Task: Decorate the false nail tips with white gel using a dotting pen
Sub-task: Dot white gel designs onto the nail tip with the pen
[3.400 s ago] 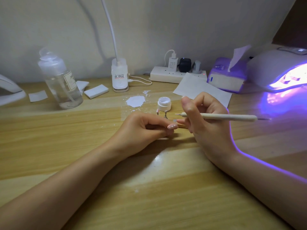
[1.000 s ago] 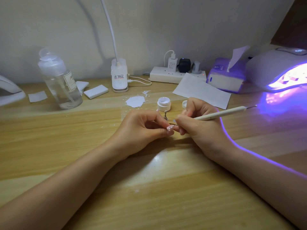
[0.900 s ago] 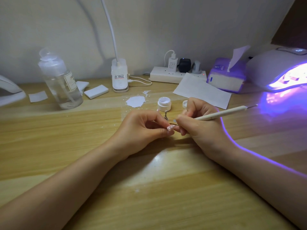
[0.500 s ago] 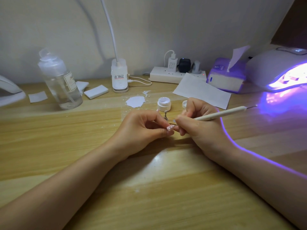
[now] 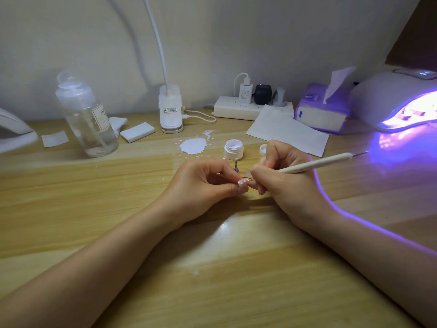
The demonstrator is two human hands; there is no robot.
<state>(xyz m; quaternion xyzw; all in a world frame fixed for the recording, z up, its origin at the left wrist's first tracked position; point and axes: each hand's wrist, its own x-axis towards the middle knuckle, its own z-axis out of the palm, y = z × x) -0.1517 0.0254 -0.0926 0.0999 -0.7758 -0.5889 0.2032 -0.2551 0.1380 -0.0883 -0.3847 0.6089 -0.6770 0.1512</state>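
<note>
The working point of the slim cream dotting pen (image 5: 314, 163) is lost behind the curled fingers of the right hand (image 5: 287, 178), so whether it meets the small pink false nail tip (image 5: 242, 182) cannot be told. That nail tip shows only a sliver between the fingertips of the left hand (image 5: 203, 185); its white marks are too small to read. Just behind the nail tip, the round white lid (image 5: 263, 149) is half covered by the right hand. Far right of it, the glowing white nail lamp (image 5: 397, 98) runs off the frame edge. Far left, a curved white object (image 5: 14, 133) is cut off too. The label on the clear plastic bottle (image 5: 86, 114) is illegible.
</note>
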